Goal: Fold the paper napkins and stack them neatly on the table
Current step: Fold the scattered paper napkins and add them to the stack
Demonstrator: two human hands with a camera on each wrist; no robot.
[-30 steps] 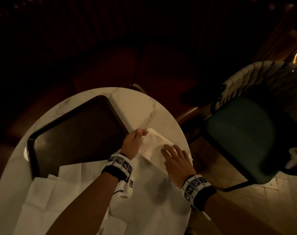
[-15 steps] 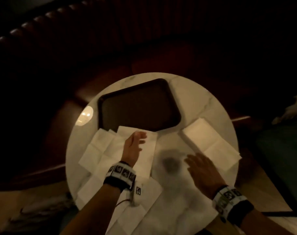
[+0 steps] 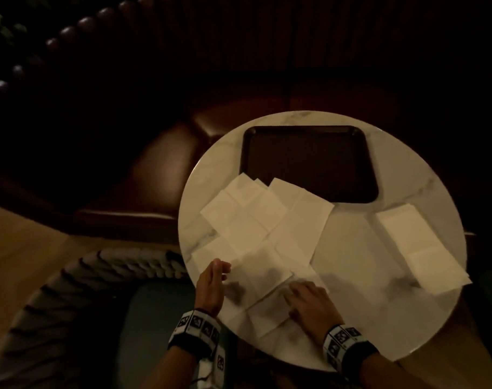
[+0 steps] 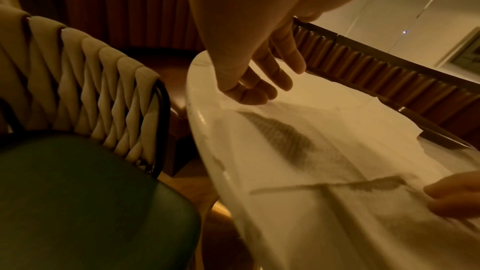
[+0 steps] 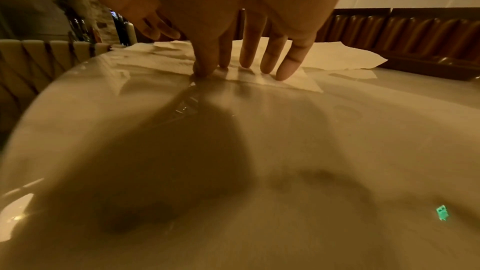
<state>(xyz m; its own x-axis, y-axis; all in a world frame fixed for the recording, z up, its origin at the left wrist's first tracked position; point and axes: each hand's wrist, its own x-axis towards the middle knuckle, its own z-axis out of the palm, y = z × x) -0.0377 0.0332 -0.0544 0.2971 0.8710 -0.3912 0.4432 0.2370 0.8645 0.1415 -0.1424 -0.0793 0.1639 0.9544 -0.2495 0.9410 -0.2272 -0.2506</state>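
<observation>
Both hands sat at the near edge of the round marble table (image 3: 424, 169) when I looked; on my left side, the left hand (image 3: 211, 287) hovered at the rim with relaxed, straight fingers, holding nothing, its fingertips just at the edge of the spread of unfolded napkins (image 3: 256, 220); from the left wrist view those fingers (image 4: 259, 89) hung just over the paper, and I could not tell whether they touched it. Behind that hand I saw a chair (image 3: 70, 304) with a woven back and green seat, tucked near the table. Moving across, the loose napkins overlapped one another from the table's left side to its middle, their far corners lying over the near rim of a dark tray (image 3: 309, 130); the right hand (image 3: 312, 307) lay flat on the nearest sheet, fingers (image 5: 283, 69) extended and pressing the paper down, gripping nothing. Farthest right, a folded napkin stack (image 3: 419, 248) rested apart near the table's right edge.
</observation>
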